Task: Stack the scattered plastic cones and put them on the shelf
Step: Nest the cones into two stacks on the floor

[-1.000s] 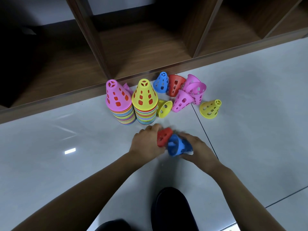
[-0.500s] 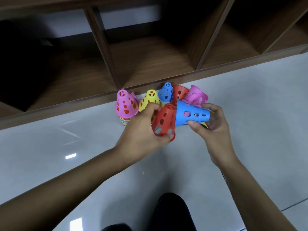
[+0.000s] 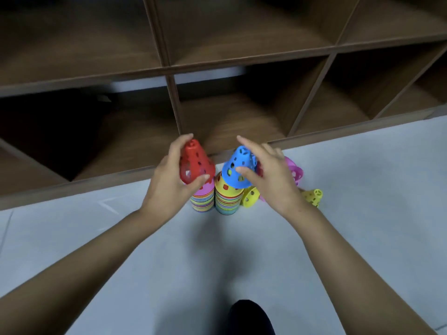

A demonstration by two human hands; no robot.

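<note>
A dark brown wooden shelf of open cubbies [image 3: 242, 66] is seen across the top, and a pale grey tiled floor [image 3: 96, 238] is spread below it; just in front of the shelf's lower edge two upright stacks are found side by side, a pink-topped stack of nested plastic cones [image 3: 203, 201] and a yellow-topped stack of nested plastic cones [image 3: 227, 199]. And here it is: a red perforated plastic cone [image 3: 196, 163] is gripped by the left hand [image 3: 169, 187], thumb low on the near wall, fingers curled behind, right above the pink-topped stack; a blue perforated plastic cone [image 3: 238, 169] is set tilted on the yellow-topped stack; the right hand [image 3: 273, 180] is spread wide, thumb touching its wall. Loose pink cones [image 3: 294, 170] and a small yellow cone [image 3: 313, 197] are left lying to the right. The cones are judged light, thin, smooth and fairly stiff; each is best pinched across the wall, while a full stack is best clasped low, lest it topple.
</note>
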